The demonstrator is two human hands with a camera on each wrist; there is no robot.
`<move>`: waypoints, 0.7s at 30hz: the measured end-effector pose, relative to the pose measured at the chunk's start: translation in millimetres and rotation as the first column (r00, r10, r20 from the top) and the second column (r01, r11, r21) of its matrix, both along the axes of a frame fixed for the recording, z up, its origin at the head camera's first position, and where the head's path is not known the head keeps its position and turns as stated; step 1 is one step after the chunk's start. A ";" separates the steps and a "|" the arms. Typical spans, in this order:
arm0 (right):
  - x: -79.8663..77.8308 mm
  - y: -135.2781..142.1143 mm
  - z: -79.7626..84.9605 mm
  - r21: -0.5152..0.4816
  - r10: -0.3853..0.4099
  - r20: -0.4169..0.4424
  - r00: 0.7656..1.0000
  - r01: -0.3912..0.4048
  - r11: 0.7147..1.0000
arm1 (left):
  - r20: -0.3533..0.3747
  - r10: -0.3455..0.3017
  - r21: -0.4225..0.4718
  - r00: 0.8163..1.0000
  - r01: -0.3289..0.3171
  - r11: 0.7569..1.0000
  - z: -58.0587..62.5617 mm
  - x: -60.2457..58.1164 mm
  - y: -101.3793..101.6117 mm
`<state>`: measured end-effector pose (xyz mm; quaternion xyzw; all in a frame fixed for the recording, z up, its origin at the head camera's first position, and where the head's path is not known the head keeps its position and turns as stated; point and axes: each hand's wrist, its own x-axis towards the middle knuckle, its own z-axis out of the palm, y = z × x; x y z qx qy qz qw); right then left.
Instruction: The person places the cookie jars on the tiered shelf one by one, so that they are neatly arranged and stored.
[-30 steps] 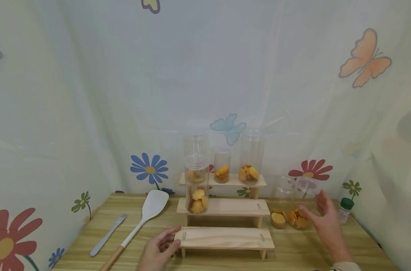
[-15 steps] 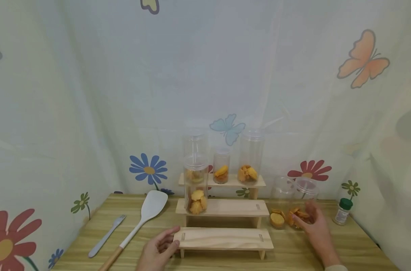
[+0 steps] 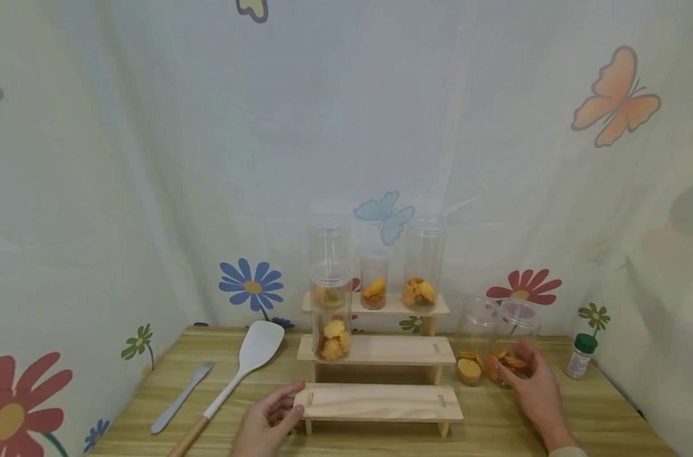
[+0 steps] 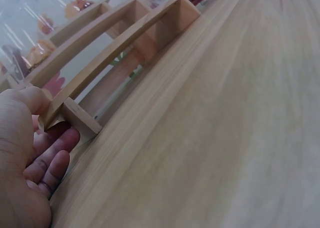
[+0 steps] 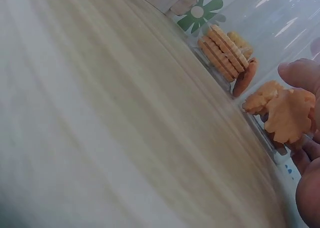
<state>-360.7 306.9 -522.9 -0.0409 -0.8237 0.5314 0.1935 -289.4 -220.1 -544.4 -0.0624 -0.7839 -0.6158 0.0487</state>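
My left hand grips the left end of the lowest step of a three-tier wooden display stand. In the left wrist view, thumb and fingers close about the plank's end. On the table to the stand's right, my right hand curls round the lower part of a clear lidded jar of orange crackers. Fingertips and thumb lie against its wall in the right wrist view, beside a flower-edged cracker. Close on its left stands another clear jar, with sandwich crackers inside.
Three cracker jars stand on the top tier, including a short one. A tall jar occupies the middle tier's left end. A green-capped shaker is at far right; a white spatula and a fork lie left.
My right hand has moved in left and down from beside the jar's upper part and closed round its lower part. The left hand has kept its hold on the stand.
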 end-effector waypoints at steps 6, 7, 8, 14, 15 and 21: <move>0.9 2.2 5.2 0.001 -0.056 0.044 0.997 0.056 0.998 | 0.003 -0.006 0.003 1.000 0.006 1.000 -0.4 -0.4 0.1; 1.3 2.5 6.4 0.003 -0.066 0.045 0.997 0.066 0.998 | 0.003 -0.005 0.003 1.000 0.005 1.000 -0.4 -0.6 0.2; 1.5 2.8 7.5 0.004 -0.077 0.041 0.996 0.077 0.997 | 0.005 -0.006 0.002 1.000 0.006 1.000 -0.3 -0.8 0.4; 4.2 4.8 18.1 0.011 -0.114 0.008 0.993 0.114 0.993 | 0.018 -0.011 0.011 1.000 0.010 1.000 1.4 -1.6 0.8; 5.1 5.0 21.0 0.011 -0.116 0.012 0.993 0.116 0.993 | 0.019 -0.010 0.013 1.000 0.009 1.000 1.6 -1.3 0.8; 11.2 6.3 41.3 0.004 -0.122 0.022 0.992 0.122 0.993 | 0.013 -0.001 0.032 1.000 0.000 0.999 3.7 2.9 1.8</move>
